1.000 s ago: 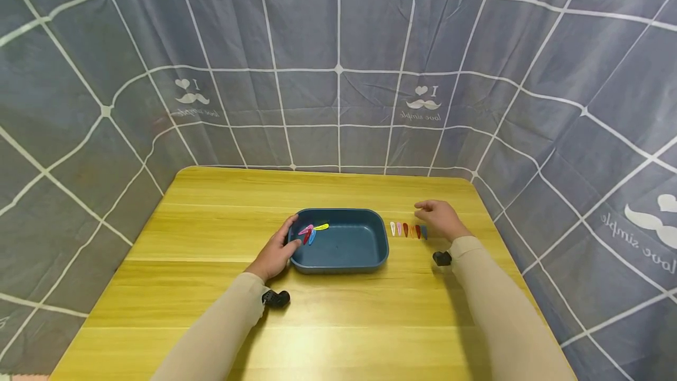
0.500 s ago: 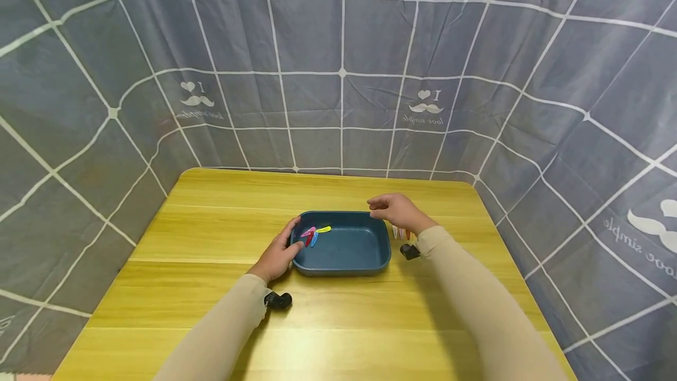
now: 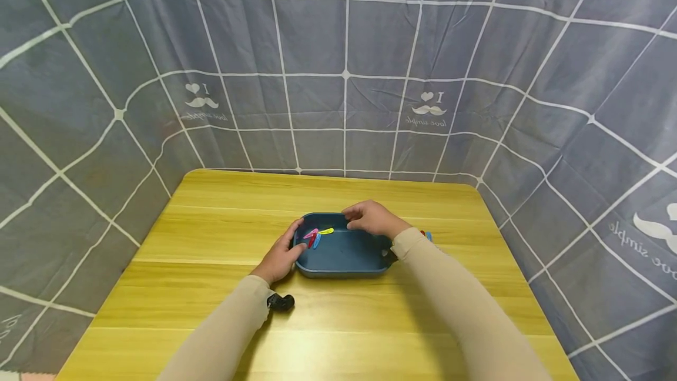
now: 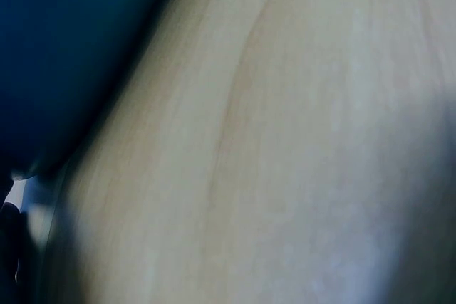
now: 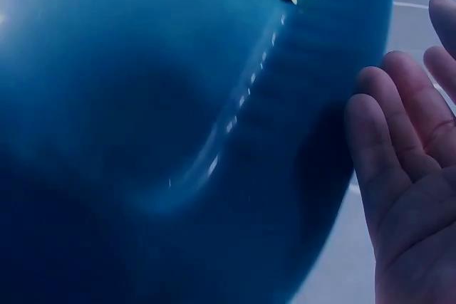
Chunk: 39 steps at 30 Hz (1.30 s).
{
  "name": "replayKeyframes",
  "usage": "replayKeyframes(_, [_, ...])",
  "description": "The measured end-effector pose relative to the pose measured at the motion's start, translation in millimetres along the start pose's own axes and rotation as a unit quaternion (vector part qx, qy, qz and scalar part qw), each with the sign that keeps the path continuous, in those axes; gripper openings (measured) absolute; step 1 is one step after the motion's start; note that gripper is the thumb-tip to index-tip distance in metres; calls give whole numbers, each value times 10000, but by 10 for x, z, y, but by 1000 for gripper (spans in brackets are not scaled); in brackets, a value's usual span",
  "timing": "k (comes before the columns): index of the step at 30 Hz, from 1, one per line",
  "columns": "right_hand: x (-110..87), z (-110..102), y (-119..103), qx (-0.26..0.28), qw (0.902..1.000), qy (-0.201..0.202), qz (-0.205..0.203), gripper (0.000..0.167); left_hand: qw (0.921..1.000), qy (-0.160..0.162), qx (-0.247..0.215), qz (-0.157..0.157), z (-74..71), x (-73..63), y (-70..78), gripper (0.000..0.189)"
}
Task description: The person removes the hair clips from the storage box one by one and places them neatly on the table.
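Note:
A dark blue basin (image 3: 341, 273) stands on the wooden table. In its left part lie four-coloured snap hair clips: a pink clip (image 3: 309, 233), a yellow clip (image 3: 327, 231), a red clip (image 3: 312, 242) and a blue clip (image 3: 317, 242). My left hand (image 3: 277, 257) holds the basin's left side, thumb over the rim and fingers along the outside. Over the back right rim hovers my right hand (image 3: 372, 219), its fingers loosely extended. The right wrist view shows these fingers (image 5: 374, 129) beside the basin wall, with nothing visible in them.
Right of the basin, a red clip (image 3: 422, 233) and another blue clip (image 3: 429, 236) show past the right sleeve (image 3: 449, 287), which hides the rest of their row. A grey checked curtain (image 3: 317, 99) surrounds the table (image 3: 338, 328) at the back and sides.
My right hand has moved left from beside the row of hair clips to above the basin. The left hand stays at the basin, and the clips inside lie as before.

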State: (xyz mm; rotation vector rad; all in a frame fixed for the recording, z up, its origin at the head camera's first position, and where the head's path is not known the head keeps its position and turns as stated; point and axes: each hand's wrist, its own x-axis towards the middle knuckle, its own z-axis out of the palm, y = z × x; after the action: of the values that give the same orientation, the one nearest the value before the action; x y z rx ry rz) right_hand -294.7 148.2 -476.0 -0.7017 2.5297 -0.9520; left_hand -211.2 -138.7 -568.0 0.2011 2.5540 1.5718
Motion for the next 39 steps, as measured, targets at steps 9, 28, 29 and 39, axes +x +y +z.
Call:
replayKeyframes(9, [150, 159, -99, -165, 9997, -188, 22, 44, 10000, 38, 62, -33, 14, 1, -15, 68])
replayKeyframes(28, [382, 511, -164, -755, 9953, -596, -115, 45, 9999, 19, 85, -135, 19, -16, 5, 68])
replayKeyframes(29, [399, 535, -166, -833, 9947, -596, -128, 45, 9998, 28, 91, -151, 21, -16, 3, 67])
replayKeyframes(39, [540, 747, -229, -1121, 9913, -655, -237, 45, 9999, 38, 82, -143, 18, -22, 9, 66])
